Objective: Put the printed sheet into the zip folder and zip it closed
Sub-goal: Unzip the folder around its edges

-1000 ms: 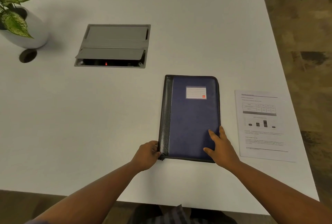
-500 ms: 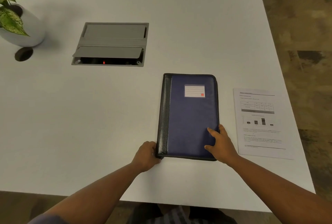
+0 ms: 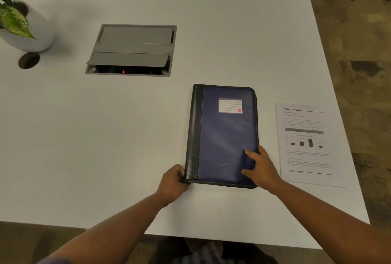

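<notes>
White table (image 3: 148, 136), seen from above. Zip folder (image 3: 224, 136) lies flat and closed near the table's 5 o'clock corner region: blue cover, black spine strip along its 9 o'clock edge, a white lined label with a small red square toward its 12 o'clock end. Left hand (image 3: 172, 183) curled around the folder's 7 o'clock corner, fingers pinching the spine end where the zip track meets it; whether a zip pull sits between the fingers cannot be told. Right hand (image 3: 262, 168) pressed flat on the cover at the folder's 5 o'clock corner, fingers spread, thumb over the 3 o'clock edge, not clenched. Printed sheet (image 3: 306, 145) lies loose on the table at 3 o'clock of the folder, just beside it and not touching, face up with a table, a small bar chart and lines of text too small to read. At 11 o'clock of the folder, well apart, a grey cable hatch (image 3: 132, 50) set into the tabletop, its near flap raised, a red light showing inside. Potted plant (image 3: 19, 16) in a white pot at the far 10 o'clock corner, a round grommet hole (image 3: 29, 60) just beside it
</notes>
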The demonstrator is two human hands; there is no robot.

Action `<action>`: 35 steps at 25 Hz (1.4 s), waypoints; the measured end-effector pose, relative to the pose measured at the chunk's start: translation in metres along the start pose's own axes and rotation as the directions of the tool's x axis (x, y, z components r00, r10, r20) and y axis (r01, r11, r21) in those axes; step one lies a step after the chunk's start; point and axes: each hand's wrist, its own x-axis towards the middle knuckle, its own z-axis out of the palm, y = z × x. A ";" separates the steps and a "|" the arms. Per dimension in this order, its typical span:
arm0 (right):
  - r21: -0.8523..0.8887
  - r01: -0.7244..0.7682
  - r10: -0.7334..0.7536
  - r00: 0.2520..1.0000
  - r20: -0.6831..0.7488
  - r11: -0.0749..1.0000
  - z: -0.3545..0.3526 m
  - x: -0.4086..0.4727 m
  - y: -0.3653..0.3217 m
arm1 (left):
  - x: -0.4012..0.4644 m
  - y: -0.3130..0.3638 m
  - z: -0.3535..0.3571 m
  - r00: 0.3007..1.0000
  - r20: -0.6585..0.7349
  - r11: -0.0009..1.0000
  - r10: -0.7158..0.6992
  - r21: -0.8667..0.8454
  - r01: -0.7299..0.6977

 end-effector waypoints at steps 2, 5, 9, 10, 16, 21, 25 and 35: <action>0.013 -0.009 0.009 1.000 0.000 1.000 -0.001 -0.001 -0.002 | 0.000 0.001 -0.002 1.000 0.027 0.996 0.008 -0.093 -0.006; 0.022 -0.012 0.012 1.000 -0.003 1.000 -0.001 -0.002 -0.004 | 0.002 0.002 -0.004 0.998 0.068 0.992 0.010 -0.126 -0.002; 0.028 -0.008 0.008 1.000 0.001 1.000 -0.001 -0.003 -0.004 | 0.003 0.003 -0.006 0.994 0.090 0.997 0.056 -0.062 -0.051; 0.021 -0.004 0.004 1.000 0.001 1.000 -0.001 -0.003 -0.003 | 0.003 0.003 -0.006 0.994 0.091 0.997 0.068 -0.053 -0.063; -0.006 0.008 -0.008 1.000 0.000 1.000 -0.001 -0.002 -0.002 | 0.002 0.007 -0.008 0.991 0.118 0.998 0.067 -0.014 -0.065; -0.023 0.019 -0.019 1.000 -0.001 1.000 0.000 -0.001 -0.001 | 0.003 0.008 -0.009 0.990 0.084 0.984 0.113 0.129 -0.123; -0.032 0.026 -0.026 1.000 -0.005 0.999 0.001 0.001 0.000 | 0.003 0.009 -0.008 0.988 0.089 0.975 0.124 0.173 -0.137; -0.078 0.013 -0.015 0.999 -0.029 0.997 0.009 0.004 0.003 | 0.008 0.014 -0.020 0.978 0.172 0.864 0.119 0.467 -0.188</action>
